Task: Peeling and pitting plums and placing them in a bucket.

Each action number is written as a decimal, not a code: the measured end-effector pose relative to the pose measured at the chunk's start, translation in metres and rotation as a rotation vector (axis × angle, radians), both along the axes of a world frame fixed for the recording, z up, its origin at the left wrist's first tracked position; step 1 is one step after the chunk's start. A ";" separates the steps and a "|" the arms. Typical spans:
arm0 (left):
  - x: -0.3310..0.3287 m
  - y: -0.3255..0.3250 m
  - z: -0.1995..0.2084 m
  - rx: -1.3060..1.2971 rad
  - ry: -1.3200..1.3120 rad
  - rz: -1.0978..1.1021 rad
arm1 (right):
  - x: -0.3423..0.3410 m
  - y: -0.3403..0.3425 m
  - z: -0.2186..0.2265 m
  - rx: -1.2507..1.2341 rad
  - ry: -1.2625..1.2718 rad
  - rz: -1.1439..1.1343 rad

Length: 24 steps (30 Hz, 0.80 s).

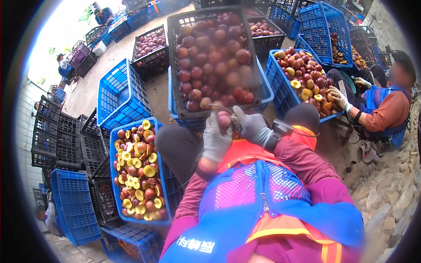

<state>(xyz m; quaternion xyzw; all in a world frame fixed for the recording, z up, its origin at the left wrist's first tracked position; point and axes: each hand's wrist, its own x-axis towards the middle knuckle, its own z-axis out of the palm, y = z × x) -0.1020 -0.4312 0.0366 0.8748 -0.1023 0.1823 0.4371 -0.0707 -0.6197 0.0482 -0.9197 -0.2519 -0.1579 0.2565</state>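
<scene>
My left hand (215, 139), in a grey glove, grips a dark red plum (224, 120) above my lap. Close beside it, my right hand (253, 128), gloved alike, is closed on a tool with a thin curved blade (220, 108) that reaches over the top of the plum; its handle is hidden in the fingers. Just beyond both hands, a black crate (173, 65) full of whole plums (199, 59) rests on a blue crate (265, 90). By my left knee stands a blue crate (115, 186) of cut plums (139, 164) with yellow flesh.
To my right a co-worker (386, 105) sits with a gloved hand (341, 97) at a blue crate (275, 83) of cut plums. Another blue crate (120, 98) lies ahead on the left, near stacked black crates (57, 131). Stones (386, 210) cover the ground at right.
</scene>
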 end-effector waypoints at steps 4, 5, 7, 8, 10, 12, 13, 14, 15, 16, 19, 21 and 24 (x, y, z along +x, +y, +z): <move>-0.003 0.004 0.005 0.014 -0.070 0.051 | 0.002 -0.002 -0.003 -0.060 -0.043 0.008; -0.005 0.006 0.006 0.041 -0.082 0.088 | 0.001 -0.013 -0.012 -0.143 0.046 -0.027; 0.000 0.023 0.055 -0.195 -0.065 0.213 | 0.006 -0.037 -0.027 -0.193 0.151 -0.086; 0.004 0.033 0.079 -0.364 0.024 0.138 | 0.009 -0.038 -0.025 -0.161 0.161 -0.096; 0.012 0.059 0.092 -0.604 0.253 -0.062 | -0.006 -0.027 -0.004 0.104 0.111 -0.036; 0.010 0.051 0.100 -1.102 0.388 -0.279 | -0.007 0.005 0.042 0.418 0.090 0.056; 0.011 0.045 0.097 -1.199 0.411 -0.315 | -0.013 0.012 0.057 0.490 0.075 0.096; 0.009 0.038 0.096 -1.307 0.435 -0.339 | -0.019 0.017 0.063 0.556 0.071 0.145; 0.007 0.033 0.100 -1.380 0.433 -0.353 | -0.023 0.020 0.064 0.518 0.067 0.163; 0.008 0.033 0.099 -1.370 0.428 -0.363 | -0.027 0.019 0.066 0.479 0.097 0.163; 0.004 0.033 0.090 -1.326 0.422 -0.372 | -0.035 0.019 0.064 0.389 0.168 0.156; 0.003 0.029 0.091 -1.268 0.416 -0.365 | -0.036 0.019 0.056 0.288 0.164 0.108; -0.001 0.024 0.086 -1.210 0.359 -0.343 | -0.037 0.021 0.043 0.194 0.104 0.036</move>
